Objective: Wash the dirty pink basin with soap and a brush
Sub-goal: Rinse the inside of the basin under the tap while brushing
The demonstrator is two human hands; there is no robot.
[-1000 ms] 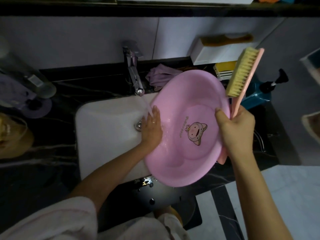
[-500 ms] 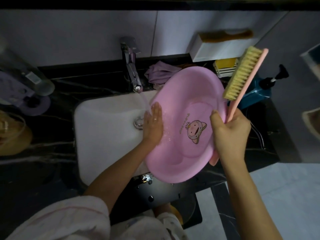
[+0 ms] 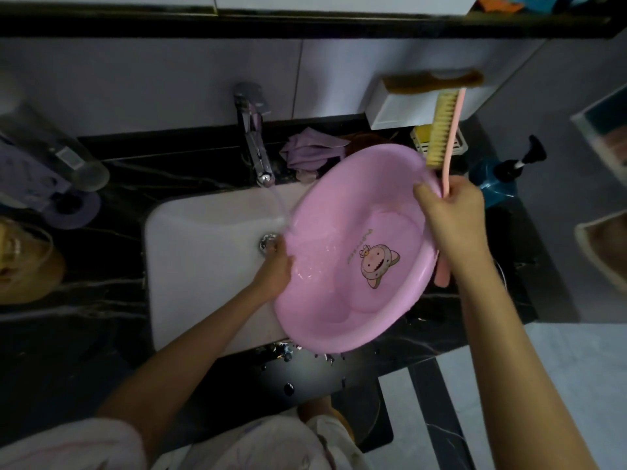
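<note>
The pink basin (image 3: 339,293), with a cartoon sticker inside, is tilted over the right side of the white sink (image 3: 203,252). Water runs from the tap (image 3: 255,147) onto the basin's left rim. My left hand (image 3: 273,271) holds that left rim from the outside, and its fingers are hidden behind the basin. My right hand (image 3: 451,218) grips the pink handle of the brush (image 3: 442,130) against the basin's right rim, with the thumb over the rim. The cream bristles point left, and the brush stands nearly upright above the basin.
A blue soap pump bottle (image 3: 498,179) stands on the black counter right of the basin. A purple cloth (image 3: 310,152) lies behind the sink. A white box (image 3: 397,108) hangs on the wall. A clear container (image 3: 68,154) stands at the left.
My left hand slid from the inside of the basin out to its left rim. The brush swung more upright. The stream now lands on the basin's rim.
</note>
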